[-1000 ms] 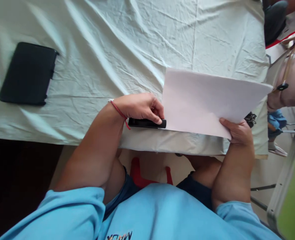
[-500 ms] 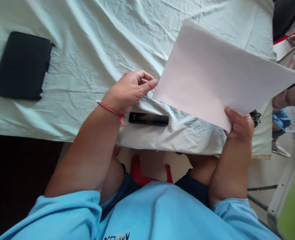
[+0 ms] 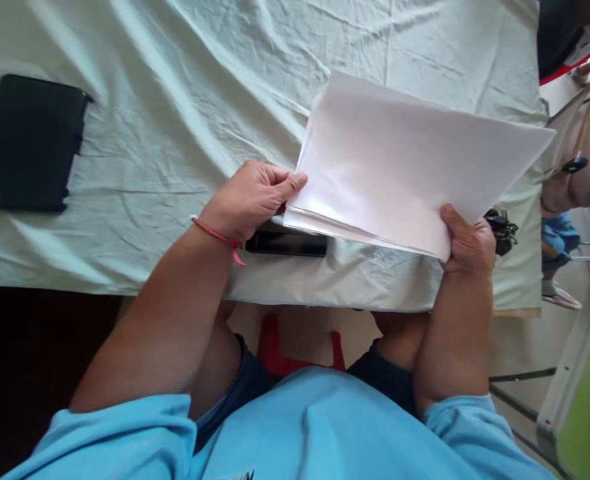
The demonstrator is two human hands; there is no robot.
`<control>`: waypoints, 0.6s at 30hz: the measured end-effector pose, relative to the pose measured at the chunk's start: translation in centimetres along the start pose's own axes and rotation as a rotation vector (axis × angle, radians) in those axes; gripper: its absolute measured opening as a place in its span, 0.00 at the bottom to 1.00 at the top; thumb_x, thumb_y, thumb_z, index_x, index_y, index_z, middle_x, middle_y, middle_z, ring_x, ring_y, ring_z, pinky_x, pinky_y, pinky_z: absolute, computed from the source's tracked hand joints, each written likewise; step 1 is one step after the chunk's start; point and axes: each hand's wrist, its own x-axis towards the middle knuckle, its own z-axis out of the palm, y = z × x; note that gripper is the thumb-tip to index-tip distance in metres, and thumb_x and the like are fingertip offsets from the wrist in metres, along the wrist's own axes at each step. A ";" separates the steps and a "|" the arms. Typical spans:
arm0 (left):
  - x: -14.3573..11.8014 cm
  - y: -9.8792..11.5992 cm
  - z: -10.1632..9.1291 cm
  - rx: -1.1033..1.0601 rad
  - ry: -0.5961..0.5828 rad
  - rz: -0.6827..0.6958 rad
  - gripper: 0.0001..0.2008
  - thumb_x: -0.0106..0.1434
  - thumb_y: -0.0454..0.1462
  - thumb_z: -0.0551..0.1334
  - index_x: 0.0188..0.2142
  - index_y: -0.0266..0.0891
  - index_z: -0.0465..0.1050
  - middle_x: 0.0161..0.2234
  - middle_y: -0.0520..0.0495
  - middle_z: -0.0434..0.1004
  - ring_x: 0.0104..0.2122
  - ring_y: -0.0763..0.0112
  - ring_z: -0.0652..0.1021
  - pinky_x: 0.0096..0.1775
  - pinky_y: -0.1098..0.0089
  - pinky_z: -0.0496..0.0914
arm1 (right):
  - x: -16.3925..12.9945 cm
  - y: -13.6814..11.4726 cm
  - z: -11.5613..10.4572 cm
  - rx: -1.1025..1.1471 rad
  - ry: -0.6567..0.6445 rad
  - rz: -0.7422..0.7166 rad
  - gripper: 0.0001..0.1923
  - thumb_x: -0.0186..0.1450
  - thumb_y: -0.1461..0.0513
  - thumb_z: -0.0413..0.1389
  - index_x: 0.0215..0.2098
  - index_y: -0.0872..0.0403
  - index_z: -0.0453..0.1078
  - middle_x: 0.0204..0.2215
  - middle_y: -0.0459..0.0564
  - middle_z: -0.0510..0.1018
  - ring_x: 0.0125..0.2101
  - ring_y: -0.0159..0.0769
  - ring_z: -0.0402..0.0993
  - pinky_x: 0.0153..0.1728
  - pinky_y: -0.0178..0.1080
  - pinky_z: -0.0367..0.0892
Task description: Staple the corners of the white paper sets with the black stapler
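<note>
Several white sheets of paper [image 3: 395, 160] are held in a loose stack above the table, their lower left edges slightly fanned apart. My right hand [image 3: 472, 243] grips the lower right part of the stack, thumb on top and fingers underneath. At the left edge, my left hand [image 3: 255, 197] pinches the paper between thumb and fingers; a red cord circles that wrist. Partly under the stack and by the left wrist lies a long black case [image 3: 287, 244]. Just past my right hand sits a small dark bunch of metal objects [image 3: 502, 232], perhaps keys.
A pale green cloth [image 3: 175, 127] with creases covers the table. At the far left lies a flat black case or tablet [image 3: 27, 143]. Red plastic stool parts [image 3: 269, 343] show below the table edge. Another person's arm [image 3: 582, 133] is at the right, near a green-topped table [image 3: 589, 387].
The paper has come down and to the left, and its stacked edges now show. My left hand, beside the paper before, has taken hold of its left edge.
</note>
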 end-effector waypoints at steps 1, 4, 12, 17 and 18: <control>0.0 0.0 0.1 -0.012 -0.015 0.013 0.20 0.66 0.45 0.78 0.26 0.41 0.74 0.23 0.53 0.69 0.26 0.73 0.69 0.30 0.70 0.62 | 0.1 0.0 0.0 0.017 0.005 -0.004 0.31 0.45 0.57 0.86 0.44 0.55 0.85 0.42 0.50 0.92 0.41 0.39 0.89 0.48 0.41 0.89; -0.1 0.2 0.0 0.008 -0.053 0.038 0.15 0.59 0.41 0.80 0.27 0.40 0.78 0.24 0.53 0.73 0.27 0.73 0.71 0.30 0.72 0.63 | 0.2 0.0 -0.1 0.039 0.010 -0.008 0.30 0.47 0.59 0.85 0.45 0.55 0.85 0.44 0.49 0.93 0.44 0.38 0.88 0.49 0.39 0.88; -0.6 1.0 0.0 -0.028 -0.025 0.021 0.21 0.68 0.46 0.77 0.24 0.41 0.75 0.23 0.53 0.68 0.24 0.77 0.65 0.27 0.72 0.61 | -0.1 -0.1 0.3 0.081 0.017 -0.016 0.28 0.51 0.61 0.83 0.47 0.55 0.83 0.47 0.50 0.92 0.48 0.39 0.89 0.59 0.43 0.87; -0.6 1.1 -0.5 0.022 -0.106 0.035 0.17 0.58 0.41 0.83 0.25 0.39 0.78 0.23 0.51 0.75 0.26 0.75 0.72 0.29 0.73 0.64 | 0.2 0.0 0.0 0.090 0.045 -0.037 0.26 0.51 0.62 0.82 0.47 0.58 0.84 0.46 0.51 0.92 0.47 0.38 0.89 0.56 0.40 0.87; -0.6 1.0 -0.6 0.031 -0.113 0.035 0.18 0.59 0.42 0.82 0.24 0.38 0.77 0.23 0.51 0.75 0.26 0.75 0.72 0.30 0.73 0.65 | 0.3 0.0 0.0 0.090 0.042 -0.037 0.27 0.52 0.62 0.82 0.48 0.57 0.84 0.48 0.52 0.92 0.48 0.38 0.89 0.58 0.41 0.87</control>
